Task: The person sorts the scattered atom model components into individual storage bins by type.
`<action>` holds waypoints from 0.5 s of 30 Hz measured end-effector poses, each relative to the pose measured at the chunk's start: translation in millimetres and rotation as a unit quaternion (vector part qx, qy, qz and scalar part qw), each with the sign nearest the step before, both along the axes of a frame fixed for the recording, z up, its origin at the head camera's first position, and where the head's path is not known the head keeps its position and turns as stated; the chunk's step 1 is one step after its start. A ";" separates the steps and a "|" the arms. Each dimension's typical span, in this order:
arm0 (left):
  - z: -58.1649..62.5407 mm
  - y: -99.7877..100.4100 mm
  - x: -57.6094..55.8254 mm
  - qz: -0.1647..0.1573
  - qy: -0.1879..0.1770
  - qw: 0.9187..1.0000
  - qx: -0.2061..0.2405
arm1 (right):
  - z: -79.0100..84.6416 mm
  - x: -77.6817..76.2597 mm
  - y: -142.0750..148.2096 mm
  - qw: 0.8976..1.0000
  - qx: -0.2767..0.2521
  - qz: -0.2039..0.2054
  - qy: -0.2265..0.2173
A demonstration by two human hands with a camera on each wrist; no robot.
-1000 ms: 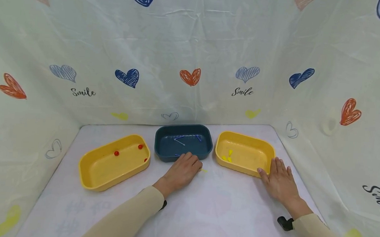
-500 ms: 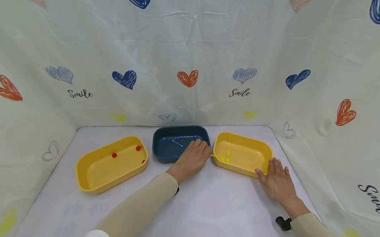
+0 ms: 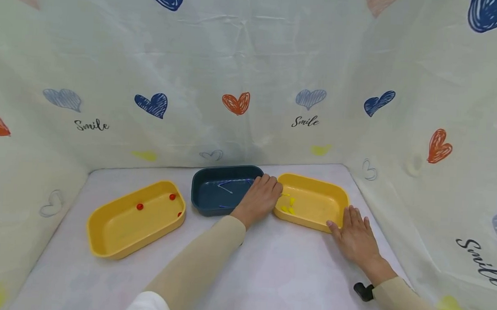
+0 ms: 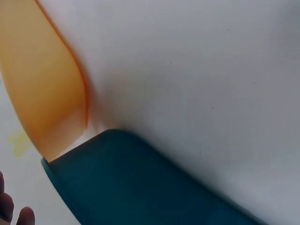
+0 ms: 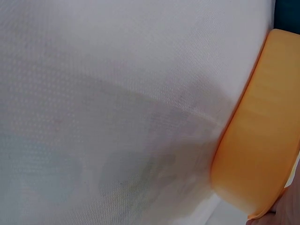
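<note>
My left hand (image 3: 260, 198) is over the gap between the dark blue tray (image 3: 212, 211) and the right yellow tray (image 3: 312, 222). Its fingers pinch a small thin yellow piece (image 3: 285, 195), whose tip pokes out over that yellow tray's left end; the rest is hidden. Several small yellow pieces (image 3: 292, 202) lie in the tray below. Straight-fingered, my right hand (image 3: 359, 238) rests against the right yellow tray's near right corner. In the left wrist view only fingertips (image 4: 26, 216) show at the lower left edge.
Thin blue sticks (image 3: 225, 188) lie in the dark blue tray. A left yellow tray (image 3: 121, 253) holds small red balls (image 3: 140, 206). The white table (image 3: 284, 274) meets a patterned cloth wall (image 3: 199, 124) behind the trays and at both sides.
My left hand has moved right and away from me, from in front of the dark blue tray to the right yellow tray's left end, carrying the yellow piece. The right hand stays against the tray.
</note>
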State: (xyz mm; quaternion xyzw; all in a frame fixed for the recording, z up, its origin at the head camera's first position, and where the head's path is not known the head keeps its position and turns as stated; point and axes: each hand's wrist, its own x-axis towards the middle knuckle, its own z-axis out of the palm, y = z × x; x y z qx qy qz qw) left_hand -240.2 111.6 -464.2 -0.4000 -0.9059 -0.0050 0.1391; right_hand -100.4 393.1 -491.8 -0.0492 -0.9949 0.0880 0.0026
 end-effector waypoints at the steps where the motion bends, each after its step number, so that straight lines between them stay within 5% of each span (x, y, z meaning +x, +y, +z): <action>1: -1.1 2.8 -1.2 0.001 0.002 1.000 -0.004 | 0.2 -0.2 -0.2 1.000 0.000 -0.001 0.001; 15: -15.1 30.2 -8.5 0.004 0.015 0.999 -0.037 | 1.1 0.7 -0.6 1.000 0.007 -0.003 -0.002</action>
